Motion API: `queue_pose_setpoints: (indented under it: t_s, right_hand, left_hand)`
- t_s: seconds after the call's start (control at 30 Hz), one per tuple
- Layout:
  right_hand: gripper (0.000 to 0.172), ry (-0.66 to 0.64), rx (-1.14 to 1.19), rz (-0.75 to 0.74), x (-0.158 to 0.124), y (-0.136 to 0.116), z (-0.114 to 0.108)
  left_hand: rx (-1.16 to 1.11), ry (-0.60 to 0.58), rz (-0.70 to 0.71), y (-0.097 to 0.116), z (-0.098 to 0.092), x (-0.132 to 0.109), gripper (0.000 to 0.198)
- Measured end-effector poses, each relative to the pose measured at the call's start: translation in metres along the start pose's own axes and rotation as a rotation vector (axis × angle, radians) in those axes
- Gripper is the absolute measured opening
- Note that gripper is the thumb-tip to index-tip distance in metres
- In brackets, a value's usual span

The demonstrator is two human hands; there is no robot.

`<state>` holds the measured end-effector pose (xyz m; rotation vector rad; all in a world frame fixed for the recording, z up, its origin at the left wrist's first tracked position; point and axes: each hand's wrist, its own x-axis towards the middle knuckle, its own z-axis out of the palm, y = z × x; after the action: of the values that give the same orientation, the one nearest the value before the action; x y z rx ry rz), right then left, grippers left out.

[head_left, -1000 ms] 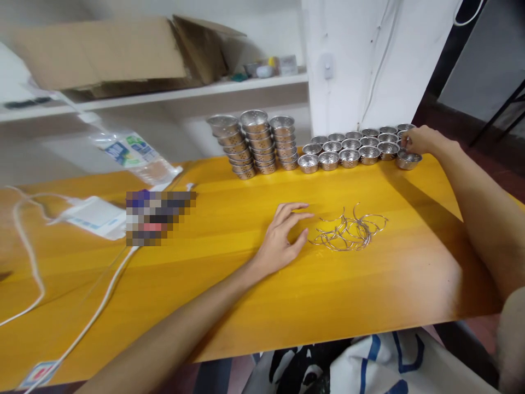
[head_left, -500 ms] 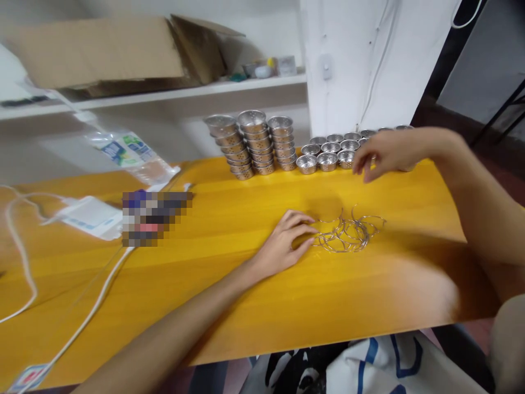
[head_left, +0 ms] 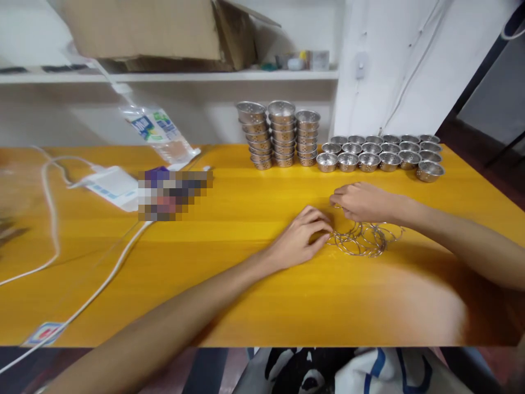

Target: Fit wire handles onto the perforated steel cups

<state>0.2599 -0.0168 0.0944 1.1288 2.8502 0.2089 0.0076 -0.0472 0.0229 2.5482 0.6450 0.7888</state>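
A tangled pile of thin wire rings [head_left: 367,242] lies on the yellow table [head_left: 246,284], right of centre. My left hand [head_left: 301,239] rests on the table at the pile's left edge, its fingers curled and pinched together on the nearest wires. My right hand [head_left: 363,201] is over the pile's upper left part. Its fingers are bent down and closed at a wire ring. The two hands almost touch.
Three stacks of perforated metal cups [head_left: 281,134] stand at the table's back edge, with rows of single cups [head_left: 381,154] to their right. A white cable [head_left: 94,290], a white packet [head_left: 112,186] and a plastic bag [head_left: 158,131] lie left. A cardboard box [head_left: 143,27] sits on the shelf.
My right hand came back from the far rows of cups down to the wire pile. My left hand slid right and closed on the pile's edge. The view shifted left.
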Motion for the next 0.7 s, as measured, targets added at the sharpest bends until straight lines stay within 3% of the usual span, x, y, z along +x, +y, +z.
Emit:
queue_pose_setpoints:
  t_s: [0.2,0.4,0.53,0.63,0.7]
  right_hand:
    - [0.033,0.25,-0.038,0.125,0.006,0.021,-0.037]
    - [0.039,0.508,0.049,0.234,0.082,0.077,-0.069]
    - [0.031,0.614,0.311,0.331,0.124,0.112,-0.07]
    - [0.032,0.683,0.514,0.418,0.132,0.131,-0.059]
    - [0.031,0.679,0.505,0.434,0.132,0.138,-0.049]
  left_hand:
    - [0.021,0.03,0.007,-0.002,0.002,0.0,0.016]
    - [0.023,0.067,0.026,-0.003,0.004,-0.001,0.013]
    - [0.017,0.077,0.02,-0.006,0.005,-0.002,0.013]
    - [0.008,0.076,0.014,-0.008,0.006,-0.002,0.014]
    - [0.004,0.074,0.009,-0.009,0.005,-0.002,0.014]
